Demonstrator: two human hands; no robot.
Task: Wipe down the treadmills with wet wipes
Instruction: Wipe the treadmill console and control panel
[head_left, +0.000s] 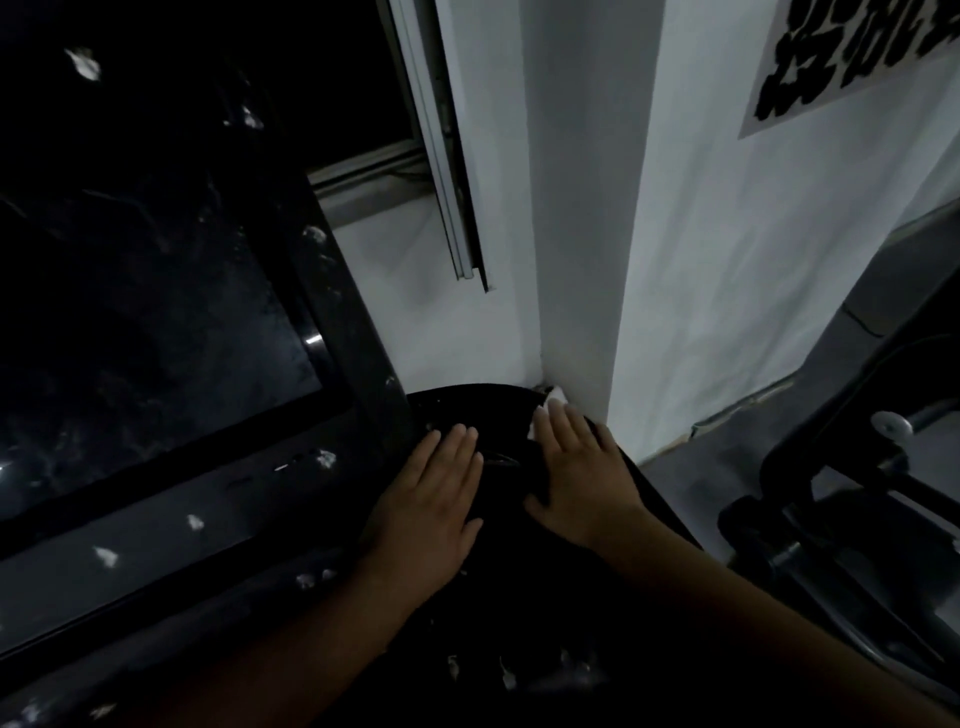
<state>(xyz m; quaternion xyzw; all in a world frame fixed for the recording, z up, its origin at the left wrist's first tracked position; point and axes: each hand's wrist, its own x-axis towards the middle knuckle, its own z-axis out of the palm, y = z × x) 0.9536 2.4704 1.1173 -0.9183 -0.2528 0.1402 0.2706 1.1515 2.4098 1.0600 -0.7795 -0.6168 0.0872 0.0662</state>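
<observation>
The black treadmill console fills the left and bottom, with its dark glossy screen (145, 332) and a rounded black side housing (467, 410) near the white wall corner. My left hand (436, 499) lies flat on the housing, fingers straight. My right hand (576, 467) presses flat on a white wet wipe (545, 410), which shows only past the fingertips at the housing's far edge. White specks and smears dot the console's frame.
A white wall corner (576, 208) stands right behind the housing, with a window frame (441, 156) to its left. Black and grey gym equipment (852, 467) stands at the right. A black-lettered poster (852, 57) hangs top right.
</observation>
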